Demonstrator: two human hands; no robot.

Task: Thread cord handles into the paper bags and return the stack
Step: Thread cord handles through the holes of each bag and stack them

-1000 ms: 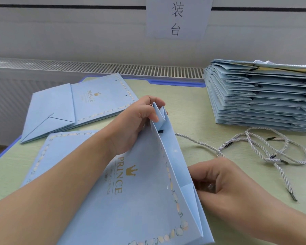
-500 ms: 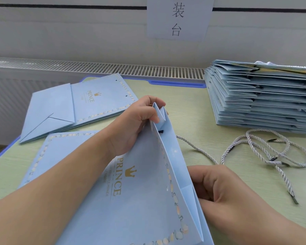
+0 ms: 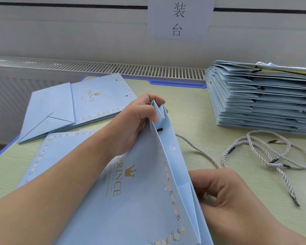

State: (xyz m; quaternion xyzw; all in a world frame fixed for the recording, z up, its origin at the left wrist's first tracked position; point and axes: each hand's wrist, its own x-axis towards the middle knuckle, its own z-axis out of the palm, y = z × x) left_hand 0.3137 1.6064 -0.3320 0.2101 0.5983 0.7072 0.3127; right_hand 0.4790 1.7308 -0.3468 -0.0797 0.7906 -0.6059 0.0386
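Left hand (image 3: 136, 121) pinches the bag (image 3: 141, 191) at its far top corner, fingers curled round the gusset fold, and tips the front panel up off the table (image 3: 193, 106). Likely reason: that opens the mouth so the holes along the top edge can be reached from inside. A black cord tip (image 3: 159, 129) already pokes through the far hole, and its cord (image 3: 193, 147) trails right across the table toward the right hand (image 3: 224, 191), so one end looks threaded.

Right hand sits at the bag's near corner, fingers curled and tucked toward the open side. What they hold is hidden, can't tell if it's the cord's other end. My guess: it is feeding that end into the near hole.

Spare cords (image 3: 272, 156) lie loose just right of the bag, within easy reach of the right hand. Stack (image 3: 263, 103) sits far right behind them; black tips show on some bags, probably the finished ones. More flat bags: one pile (image 3: 69, 106) far left, one bag (image 3: 60, 147) under the left forearm, both apparently unthreaded, holes visible on the far one.
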